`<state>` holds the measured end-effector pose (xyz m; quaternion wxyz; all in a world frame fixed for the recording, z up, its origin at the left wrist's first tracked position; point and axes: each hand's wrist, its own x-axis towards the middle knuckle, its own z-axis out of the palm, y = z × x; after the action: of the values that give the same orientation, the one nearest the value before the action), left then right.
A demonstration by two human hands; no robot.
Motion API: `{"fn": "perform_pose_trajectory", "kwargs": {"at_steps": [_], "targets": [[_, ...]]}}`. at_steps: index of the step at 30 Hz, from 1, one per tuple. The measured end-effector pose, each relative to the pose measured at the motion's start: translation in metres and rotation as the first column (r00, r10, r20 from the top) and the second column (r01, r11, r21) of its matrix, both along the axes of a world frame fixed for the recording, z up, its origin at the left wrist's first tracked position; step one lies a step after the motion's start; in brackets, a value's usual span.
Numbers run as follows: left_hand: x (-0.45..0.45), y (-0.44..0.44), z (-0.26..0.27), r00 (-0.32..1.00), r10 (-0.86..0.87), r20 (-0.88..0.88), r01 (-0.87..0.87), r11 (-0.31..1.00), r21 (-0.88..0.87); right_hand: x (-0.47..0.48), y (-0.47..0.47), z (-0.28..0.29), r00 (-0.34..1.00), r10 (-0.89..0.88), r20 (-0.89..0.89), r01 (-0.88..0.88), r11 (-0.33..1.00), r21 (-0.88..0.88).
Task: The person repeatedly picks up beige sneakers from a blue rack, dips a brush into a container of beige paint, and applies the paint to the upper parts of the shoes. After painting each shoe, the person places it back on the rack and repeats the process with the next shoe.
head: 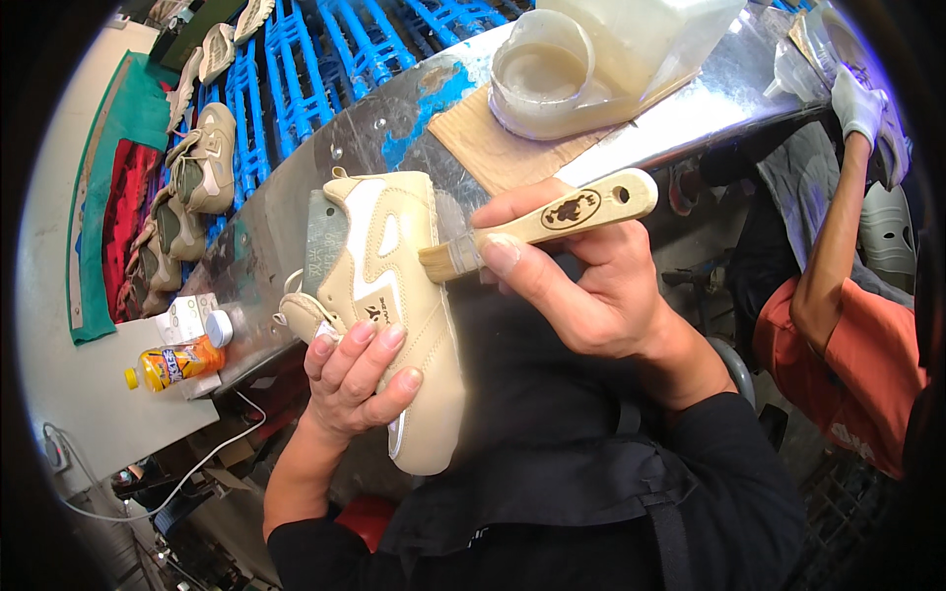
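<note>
A beige shoe upper (403,318) with white panels is held on its side in my left hand (362,380), whose fingers wrap over its tongue and forefoot. Inside the collar shows a grey-green shoe last (325,240) bearing writing. My right hand (584,281) grips a flat paintbrush (591,207) by its pale wooden handle. The bristles touch the lower side edge of the upper near the heel. At the far side of the metal bench stands a cut-open translucent plastic jug (543,74) holding cloudy liquid.
Cardboard (480,148) lies under the jug on the metal bench edge (288,177). Behind it runs a blue roller conveyor (295,66). Several shoe uppers (203,159) and soles (216,53) stand at left, near a drink bottle (177,363). A co-worker's gloved hand (857,103) holds a shoe at right.
</note>
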<state>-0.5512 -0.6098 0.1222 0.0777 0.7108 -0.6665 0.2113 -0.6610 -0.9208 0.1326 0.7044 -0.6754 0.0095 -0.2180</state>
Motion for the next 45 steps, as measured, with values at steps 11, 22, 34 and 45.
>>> {"fn": "perform_pose_trajectory", "kwargs": {"at_steps": [11, 22, 34, 45], "targets": [[-0.008, -0.005, -0.009, 0.999, 0.035, -0.040, -0.037, 0.998, -0.053, -0.016, 0.002, 0.002, 0.999, 0.034, 0.007, -0.034, 0.999, 0.020], [-0.007, -0.010, 0.001, 1.000, 0.019, -0.007, -0.018, 1.000, 0.009, -0.030, -0.001, 0.010, 0.997, 0.068, -0.034, -0.066, 0.996, 0.056], [-0.005, -0.026, 0.018, 0.997, -0.042, 0.058, 0.037, 0.995, 0.092, -0.042, -0.008, 0.011, 0.996, 0.090, 0.008, -0.090, 0.996, 0.019], [-0.024, -0.030, 0.008, 0.998, 0.067, 0.009, -0.067, 0.998, 0.011, -0.053, -0.011, 0.024, 0.990, 0.137, 0.022, -0.136, 0.989, -0.053]]}}
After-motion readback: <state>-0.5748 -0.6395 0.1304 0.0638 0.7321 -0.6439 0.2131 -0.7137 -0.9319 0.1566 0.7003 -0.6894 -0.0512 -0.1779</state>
